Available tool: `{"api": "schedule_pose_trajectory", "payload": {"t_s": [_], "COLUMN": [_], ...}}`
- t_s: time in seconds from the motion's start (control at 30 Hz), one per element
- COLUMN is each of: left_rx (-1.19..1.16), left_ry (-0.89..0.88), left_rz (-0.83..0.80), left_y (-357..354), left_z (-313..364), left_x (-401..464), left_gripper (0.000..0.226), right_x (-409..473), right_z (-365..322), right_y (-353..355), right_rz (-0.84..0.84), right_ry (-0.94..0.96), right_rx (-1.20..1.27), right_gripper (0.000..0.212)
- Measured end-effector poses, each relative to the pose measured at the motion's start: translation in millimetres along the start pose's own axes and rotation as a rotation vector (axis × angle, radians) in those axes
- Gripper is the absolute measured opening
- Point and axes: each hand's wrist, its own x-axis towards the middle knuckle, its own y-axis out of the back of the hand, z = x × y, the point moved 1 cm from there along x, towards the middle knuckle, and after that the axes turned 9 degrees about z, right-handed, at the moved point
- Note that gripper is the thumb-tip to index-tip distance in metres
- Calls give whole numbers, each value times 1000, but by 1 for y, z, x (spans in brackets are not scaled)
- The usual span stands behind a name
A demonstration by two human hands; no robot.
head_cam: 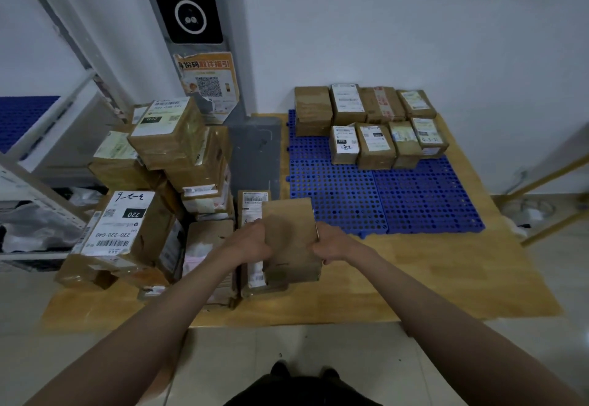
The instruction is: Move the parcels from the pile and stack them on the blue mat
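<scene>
Both hands on one plain brown parcel (291, 240) at the right edge of the pile (159, 201): left hand (251, 241) curls round its left edge, right hand (331, 246) curls round its right edge, so each grip is closed on the box, fingers wrapped, thumbs not clearly visible. The parcel sits over or just above a labelled parcel (251, 211) that lies under it; cannot tell whether it is lifted clear or resting on it. It is not on the blue mat (382, 201) yet, only near the mat's front left corner. Progress judged from the layout: maybe a third done. On the mat, against the wall, a back row of about four parcels (363, 104) with the leftmost looking two high, and a front row of four (387, 146) touching it; roughly nine placed, exact count unclear. Most of the mat's near half is bare perforated plastic. The pile on the left holds well over ten boxes, stacked unevenly several high, some tilted, the tall box with the 220 label (124, 224) in front. Mat and pile both rest on a low wooden board (414, 278) on the tiled floor. Step in hand: carry this parcel right and set it on the mat, likely starting a third row or a second layer. Left: most of the pile.
</scene>
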Motion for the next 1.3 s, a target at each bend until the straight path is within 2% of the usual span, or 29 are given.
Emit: {"api": "schedule_pose_trajectory", "payload": {"t_s": [0.17, 0.43, 0.73, 1.1, 1.3], "left_rx": [-32, -102, -63, -41, -58], "left_ry": [-117, -259, -325, -238, -187], "left_rz": [-40, -137, -185, -230, -257], "left_y": [-1, -17, -42, -107, -132], "left_z": [33, 94, 183, 327, 384], "left_x": [15, 40, 75, 145, 178], "left_gripper": [47, 61, 74, 96, 108], "right_x": [-10, -28, -15, 25, 46], "right_z": [20, 70, 149, 279, 327], "right_y": [27, 63, 124, 234, 285], "right_rz": [65, 172, 212, 167, 154], "right_ry": [-13, -112, -169, -175, -171], "right_rx": [-4, 58, 113, 121, 115], "right_gripper": [35, 54, 55, 74, 72]}}
